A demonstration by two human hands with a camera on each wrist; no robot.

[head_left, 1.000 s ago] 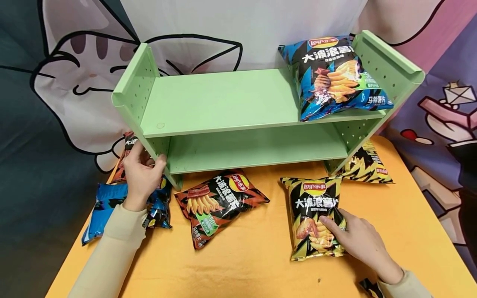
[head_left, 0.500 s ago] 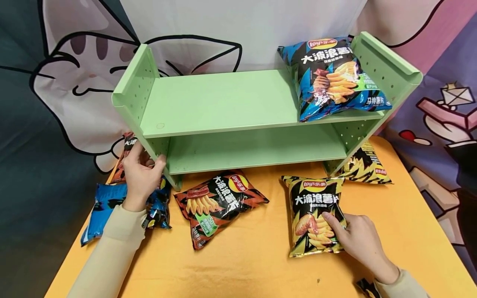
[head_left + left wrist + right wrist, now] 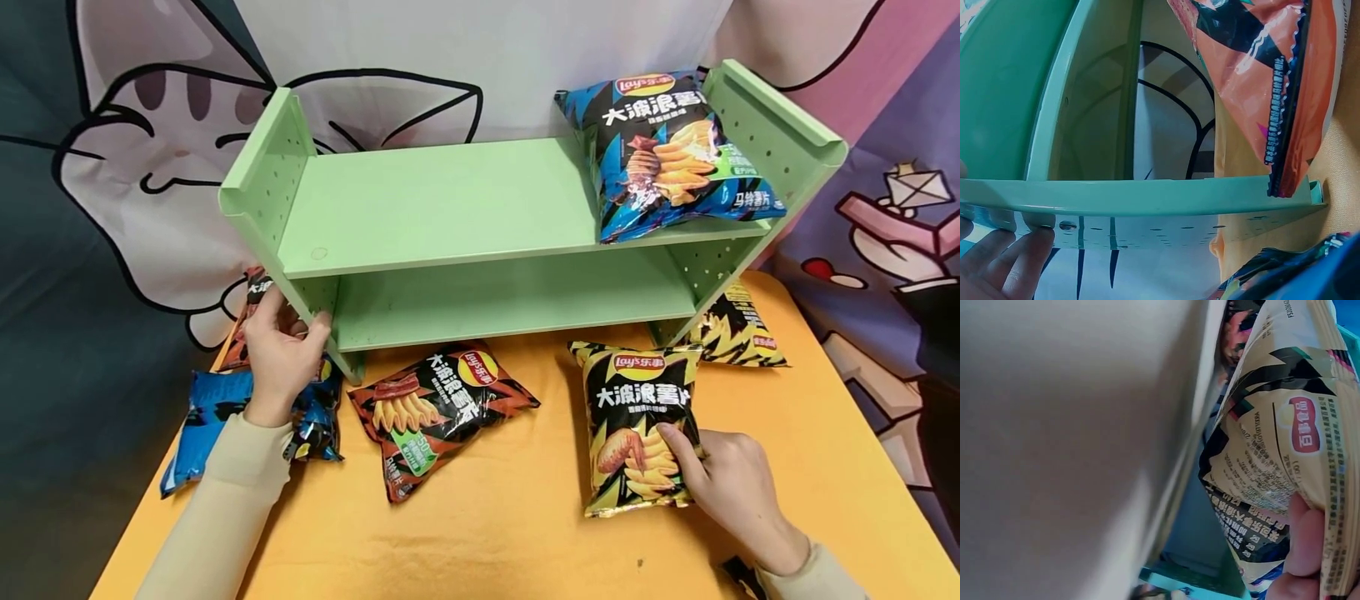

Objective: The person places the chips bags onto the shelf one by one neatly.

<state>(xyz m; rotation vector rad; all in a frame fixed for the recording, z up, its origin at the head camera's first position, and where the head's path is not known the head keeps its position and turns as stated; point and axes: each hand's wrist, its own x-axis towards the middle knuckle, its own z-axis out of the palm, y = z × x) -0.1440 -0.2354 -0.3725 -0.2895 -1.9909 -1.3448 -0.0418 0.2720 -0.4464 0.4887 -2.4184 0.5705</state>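
Above the orange tabletop [image 3: 510, 537], the black-and-yellow chip bag [image 3: 633, 417] is pinched at its side by your right hand [image 3: 735, 483], before the green shelf [image 3: 442, 200], whose left end your left hand [image 3: 281, 354] grips. You seem mid-carry; the next move likely calls for raising the bag while steadying the frame.

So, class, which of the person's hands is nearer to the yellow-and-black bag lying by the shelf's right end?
Right. The right hand is in front of that bag, gripping another yellow-and-black bag; the left hand is at the opposite end, holding the green shelf.
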